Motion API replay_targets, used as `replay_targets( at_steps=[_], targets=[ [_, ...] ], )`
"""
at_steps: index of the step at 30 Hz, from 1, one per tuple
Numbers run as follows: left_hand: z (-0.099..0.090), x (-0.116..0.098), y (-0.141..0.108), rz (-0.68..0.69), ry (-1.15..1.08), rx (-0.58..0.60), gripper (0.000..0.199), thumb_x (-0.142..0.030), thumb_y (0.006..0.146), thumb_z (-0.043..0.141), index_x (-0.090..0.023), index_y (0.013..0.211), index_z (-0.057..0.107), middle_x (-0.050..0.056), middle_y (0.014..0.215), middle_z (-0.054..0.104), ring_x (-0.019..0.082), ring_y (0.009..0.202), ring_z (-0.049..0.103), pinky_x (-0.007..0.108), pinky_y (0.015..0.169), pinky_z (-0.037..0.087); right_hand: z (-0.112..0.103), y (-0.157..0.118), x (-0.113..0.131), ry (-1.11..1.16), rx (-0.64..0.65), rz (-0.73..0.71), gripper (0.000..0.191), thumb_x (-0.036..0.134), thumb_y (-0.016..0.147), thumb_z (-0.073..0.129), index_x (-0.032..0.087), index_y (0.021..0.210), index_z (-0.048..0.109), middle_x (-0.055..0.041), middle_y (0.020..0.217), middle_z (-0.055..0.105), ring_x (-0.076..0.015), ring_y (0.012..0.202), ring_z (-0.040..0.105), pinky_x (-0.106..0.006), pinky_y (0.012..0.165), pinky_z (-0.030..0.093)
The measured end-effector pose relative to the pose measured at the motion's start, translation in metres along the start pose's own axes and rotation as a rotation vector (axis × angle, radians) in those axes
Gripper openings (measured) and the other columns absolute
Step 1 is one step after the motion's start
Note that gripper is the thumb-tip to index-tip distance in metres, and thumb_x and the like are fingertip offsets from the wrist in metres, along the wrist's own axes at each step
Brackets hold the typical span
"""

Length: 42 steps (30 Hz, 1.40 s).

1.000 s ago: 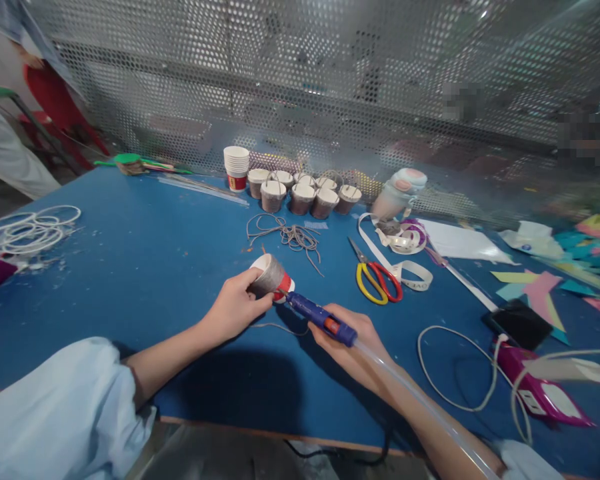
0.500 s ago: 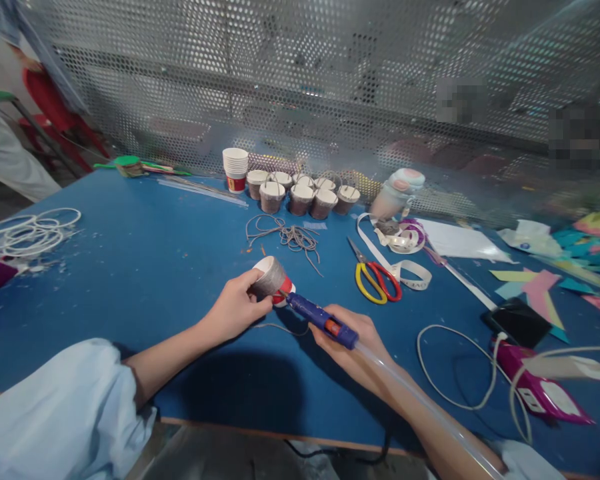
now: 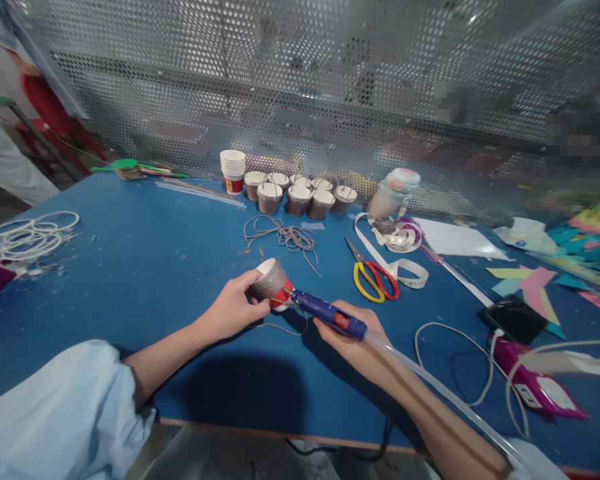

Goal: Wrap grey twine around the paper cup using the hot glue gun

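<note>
My left hand (image 3: 237,303) is closed on a small paper cup (image 3: 271,280), tilted on its side with its mouth up and to the left. Grey cord is wrapped round the upper part of the cup; red shows on the lower part. In my right hand (image 3: 357,337) is a dark blue glue gun (image 3: 327,313), with a long clear glue stick (image 3: 445,387) running out of its back. The gun's nozzle is at the red part of the cup. A loose tail of grey cord (image 3: 285,330) curves below the cup.
Several cord-wrapped cups (image 3: 299,200) stand at the back beside stacked paper cups (image 3: 233,181). Nearer lie tangled cord (image 3: 293,237) and scissors (image 3: 375,280). White ribbon (image 3: 413,273), a cable (image 3: 420,333) and a purple packet (image 3: 540,387) are at right. A person stands at far left.
My right hand and the glue gun have moved slightly right, and the nozzle has drawn back a little along the cup. My left hand still holds the cup.
</note>
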State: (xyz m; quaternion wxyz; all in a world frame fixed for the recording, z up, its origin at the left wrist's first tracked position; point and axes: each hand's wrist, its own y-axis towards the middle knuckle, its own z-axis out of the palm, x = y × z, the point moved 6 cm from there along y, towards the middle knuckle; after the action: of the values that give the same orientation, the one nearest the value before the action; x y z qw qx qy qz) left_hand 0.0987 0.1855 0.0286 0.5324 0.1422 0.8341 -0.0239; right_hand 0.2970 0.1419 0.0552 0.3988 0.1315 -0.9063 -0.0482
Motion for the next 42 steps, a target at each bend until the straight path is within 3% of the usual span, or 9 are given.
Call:
replay_targets(
  at_steps=[9,14,20,33,37,42],
  targets=[
    [0.001,0.002,-0.001,0.024,-0.017,0.03,0.012,-0.017,0.068,0.055,-0.016,0.079,0.057,-0.001,0.07,0.059,0.013,0.064,0.053,0.024,0.062,0.043,-0.005,0.0,0.001,0.006,-0.011,0.062,0.023,0.035,0.077,0.059,0.02,0.06,0.055,0.0038,0.051,0.053,-0.0089,0.047,0.042,-0.02,0.048,0.037],
    [0.001,0.003,-0.001,0.059,0.005,0.025,0.012,-0.016,0.068,0.054,-0.016,0.08,0.057,0.0,0.073,0.059,0.014,0.068,0.054,0.025,0.067,0.043,-0.002,-0.002,0.003,0.018,0.025,-0.01,0.021,0.033,0.078,0.059,0.019,0.062,0.056,0.0032,0.054,0.055,-0.0089,0.048,0.044,-0.02,0.048,0.036],
    [0.002,0.005,-0.001,0.083,0.025,0.054,0.014,-0.014,0.068,0.055,-0.016,0.082,0.058,0.0,0.077,0.058,0.014,0.071,0.053,0.025,0.07,0.042,-0.008,0.002,-0.002,0.052,-0.041,0.12,0.027,0.036,0.075,0.06,0.02,0.056,0.049,0.0049,0.05,0.046,-0.0088,0.047,0.039,-0.021,0.047,0.035],
    [0.002,0.0,-0.002,0.13,0.018,0.076,0.016,-0.015,0.069,0.053,-0.013,0.084,0.059,0.003,0.082,0.059,0.016,0.076,0.055,0.028,0.074,0.043,-0.013,0.004,-0.002,0.071,-0.031,0.2,0.029,0.039,0.073,0.059,0.02,0.054,0.046,0.0046,0.05,0.044,-0.009,0.047,0.039,-0.021,0.046,0.034],
    [0.002,0.0,-0.002,0.135,0.011,0.07,0.016,-0.015,0.07,0.053,-0.014,0.084,0.059,0.003,0.081,0.059,0.016,0.076,0.055,0.028,0.073,0.043,-0.009,0.001,0.001,0.052,0.006,0.148,0.03,0.037,0.074,0.06,0.02,0.053,0.045,0.0045,0.049,0.045,-0.0085,0.046,0.038,-0.021,0.045,0.033],
    [0.003,0.002,-0.001,0.128,0.017,0.058,0.014,-0.016,0.071,0.052,-0.014,0.083,0.058,0.002,0.079,0.059,0.015,0.074,0.054,0.028,0.072,0.043,-0.001,-0.005,0.007,0.036,0.032,-0.018,0.021,0.031,0.077,0.059,0.02,0.06,0.053,0.0034,0.053,0.053,-0.0085,0.047,0.042,-0.02,0.049,0.035]
  ],
)
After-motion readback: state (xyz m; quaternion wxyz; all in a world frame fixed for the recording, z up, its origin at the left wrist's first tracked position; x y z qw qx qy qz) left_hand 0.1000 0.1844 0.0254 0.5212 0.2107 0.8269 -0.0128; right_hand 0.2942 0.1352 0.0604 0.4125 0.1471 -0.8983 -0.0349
